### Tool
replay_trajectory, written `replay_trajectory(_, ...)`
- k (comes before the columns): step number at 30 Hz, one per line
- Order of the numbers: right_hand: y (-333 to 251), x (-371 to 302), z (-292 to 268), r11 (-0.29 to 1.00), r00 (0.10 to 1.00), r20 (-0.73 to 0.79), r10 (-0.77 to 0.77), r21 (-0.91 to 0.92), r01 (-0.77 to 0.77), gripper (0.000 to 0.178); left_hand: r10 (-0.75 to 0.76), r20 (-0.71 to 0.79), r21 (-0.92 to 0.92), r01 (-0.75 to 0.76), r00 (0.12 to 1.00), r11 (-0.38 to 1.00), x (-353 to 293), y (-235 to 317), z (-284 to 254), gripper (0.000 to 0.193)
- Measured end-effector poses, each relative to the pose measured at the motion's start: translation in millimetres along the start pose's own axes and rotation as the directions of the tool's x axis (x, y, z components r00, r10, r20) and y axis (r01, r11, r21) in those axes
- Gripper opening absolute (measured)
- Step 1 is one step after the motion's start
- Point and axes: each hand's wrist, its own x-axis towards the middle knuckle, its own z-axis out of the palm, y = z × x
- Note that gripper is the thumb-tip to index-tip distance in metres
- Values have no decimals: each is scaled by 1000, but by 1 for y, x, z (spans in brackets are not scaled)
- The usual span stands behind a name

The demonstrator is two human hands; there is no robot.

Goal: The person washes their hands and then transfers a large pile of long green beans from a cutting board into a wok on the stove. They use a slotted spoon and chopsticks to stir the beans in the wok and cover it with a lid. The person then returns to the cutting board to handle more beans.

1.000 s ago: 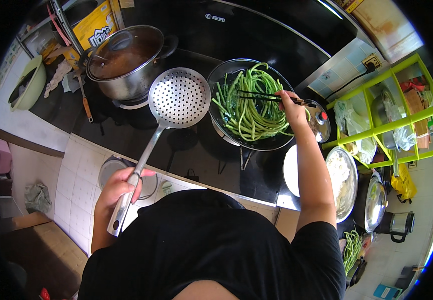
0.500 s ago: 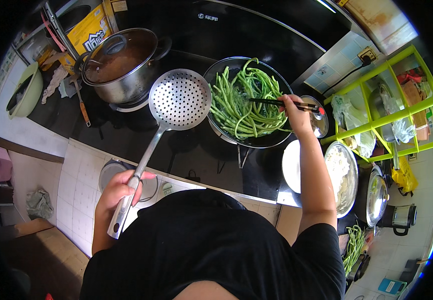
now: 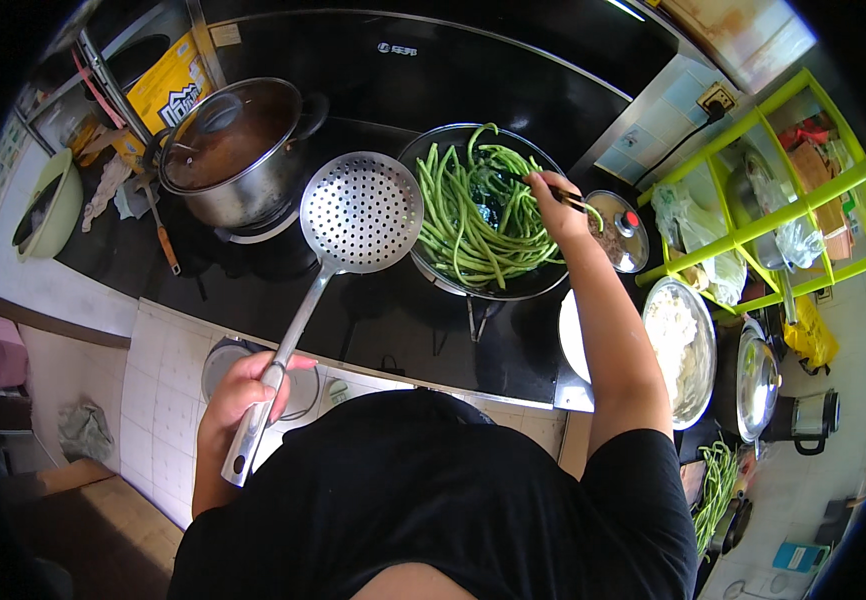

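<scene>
grasping skimmer [image 3: 361, 212] by handle [image 3: 303, 315] with left hand [image 3: 245, 393] | pinching chopsticks [image 3: 572, 200] with right hand [image 3: 557, 208], among beans [image 3: 445, 210] in right pan [image 3: 451, 139] | probably for staying away from heat

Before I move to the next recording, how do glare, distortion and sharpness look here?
Head view: black panel bowed along its edge, picture corners dark; head view: glare blanches white food in the metal bowl; head view: skimmer sharp, chopsticks hard to trace toward their tips among green beans.
</scene>
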Motion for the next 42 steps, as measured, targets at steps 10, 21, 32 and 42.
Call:
replay_trajectory(10,-43,-24,-42,989,981,150,125,64,-135,27,8,-33,41,-6,999,999,-9,-1,1,58)
replay_trajectory(21,-19,-4,9,997,996,47,-81,23,80,24,-12,-27,-29,11,1000,1000,-9,0,4,58)
replay_trajectory(32,-43,-33,-39,956,982,84,171,227,-186,25,-2,-55,13,3,998,1000,-15,-5,3,55)
replay_trajectory(42,-5,-21,-13,997,997,-19,77,-3,-77,22,-20,-14,16,20,1000,1000,-10,-2,0,58)
